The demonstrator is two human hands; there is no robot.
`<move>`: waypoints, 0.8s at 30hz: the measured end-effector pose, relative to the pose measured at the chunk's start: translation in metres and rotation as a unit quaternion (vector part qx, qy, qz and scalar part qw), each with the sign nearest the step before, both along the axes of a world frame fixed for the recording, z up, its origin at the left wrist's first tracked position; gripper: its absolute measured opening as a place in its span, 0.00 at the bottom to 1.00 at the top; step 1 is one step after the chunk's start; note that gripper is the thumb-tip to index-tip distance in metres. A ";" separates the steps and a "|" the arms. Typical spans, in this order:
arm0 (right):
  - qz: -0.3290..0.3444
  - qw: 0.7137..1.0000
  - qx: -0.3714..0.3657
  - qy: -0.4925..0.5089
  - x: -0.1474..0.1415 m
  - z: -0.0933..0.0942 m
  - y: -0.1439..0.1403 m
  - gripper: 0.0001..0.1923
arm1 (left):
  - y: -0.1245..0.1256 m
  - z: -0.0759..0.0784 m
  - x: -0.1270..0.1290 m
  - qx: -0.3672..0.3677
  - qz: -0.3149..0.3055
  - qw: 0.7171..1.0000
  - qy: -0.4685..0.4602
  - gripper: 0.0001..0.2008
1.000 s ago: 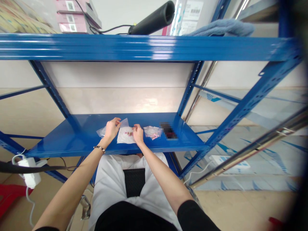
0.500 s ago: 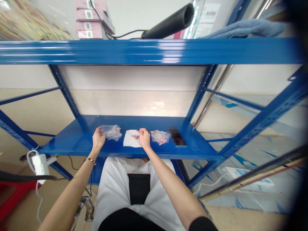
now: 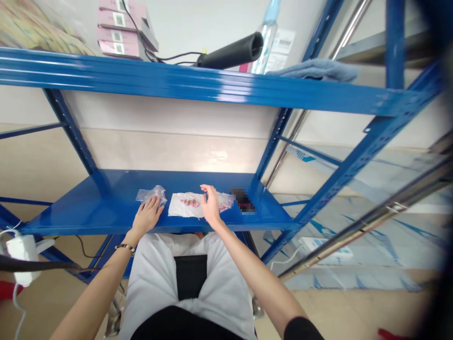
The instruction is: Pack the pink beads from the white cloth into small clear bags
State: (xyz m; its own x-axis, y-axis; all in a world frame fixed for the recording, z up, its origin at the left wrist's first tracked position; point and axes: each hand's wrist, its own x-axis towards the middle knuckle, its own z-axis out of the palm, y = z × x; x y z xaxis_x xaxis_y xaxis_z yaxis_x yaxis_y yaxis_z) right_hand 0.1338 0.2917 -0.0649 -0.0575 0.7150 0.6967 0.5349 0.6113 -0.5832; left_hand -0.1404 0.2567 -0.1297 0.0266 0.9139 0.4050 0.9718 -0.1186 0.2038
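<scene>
My left hand (image 3: 146, 216) lies flat on the blue shelf (image 3: 88, 210), fingers spread, its fingertips touching a crumpled pile of clear plastic bags (image 3: 151, 193). A white sheet (image 3: 186, 206) with several small pink and red pieces on it sits in the middle. My right hand (image 3: 211, 206) hovers at the right edge of that sheet with fingers apart, holding nothing. Behind it lie more small clear bags (image 3: 225, 202) with pink pieces inside.
A blurred dark object (image 3: 242, 201) rests at the shelf's right end. The upper shelf (image 3: 212, 87) carries pink boxes (image 3: 122, 28), a black tube (image 3: 230, 50), a bottle and a blue cloth (image 3: 314, 70). A white power adapter (image 3: 23, 252) hangs at lower left.
My left hand set the clear bags down on the left and now lies flat beside them. My right hand lifted off the white sheet and opened. The view shifted.
</scene>
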 end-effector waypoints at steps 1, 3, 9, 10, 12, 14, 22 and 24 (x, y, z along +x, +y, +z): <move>-0.016 0.999 -0.005 -0.034 0.016 0.004 -0.001 0.24 | -0.002 0.002 0.001 0.006 -0.001 1.000 -0.005 0.27; -0.056 0.992 -0.022 -0.115 0.048 0.007 0.001 0.23 | -0.008 0.012 0.007 0.028 0.005 0.999 -0.028 0.28; -0.104 0.949 -0.129 -0.270 0.111 -0.014 0.006 0.06 | -0.049 0.033 0.034 0.165 0.009 0.975 -0.148 0.28; -0.103 0.947 -0.137 -0.270 0.114 -0.017 0.006 0.06 | -0.058 0.033 0.039 0.172 -0.006 0.972 -0.160 0.27; -0.098 0.952 -0.129 -0.258 0.118 -0.019 0.007 0.08 | -0.076 0.030 0.049 0.174 -0.038 0.968 -0.177 0.26; -0.087 0.963 -0.097 -0.238 0.119 -0.016 0.007 0.09 | -0.092 0.026 0.056 0.165 -0.066 0.966 -0.190 0.25; -0.057 0.997 -0.045 -0.034 0.104 0.018 -0.016 0.12 | -0.115 0.018 0.074 0.094 -0.129 0.951 -0.266 0.19; -0.022 0.994 -0.054 0.093 0.087 0.023 -0.037 0.13 | -0.117 0.021 0.083 0.062 -0.156 0.930 -0.327 0.17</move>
State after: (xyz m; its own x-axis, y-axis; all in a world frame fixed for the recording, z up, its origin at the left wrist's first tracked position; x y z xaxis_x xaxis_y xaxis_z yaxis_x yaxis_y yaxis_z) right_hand 0.2213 0.2551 -0.0422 0.0978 0.7851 0.6116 0.4355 0.5188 -0.7357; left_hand -0.0574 0.1402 -0.1086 -0.0054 0.8482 0.5296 0.5590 -0.4366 0.7049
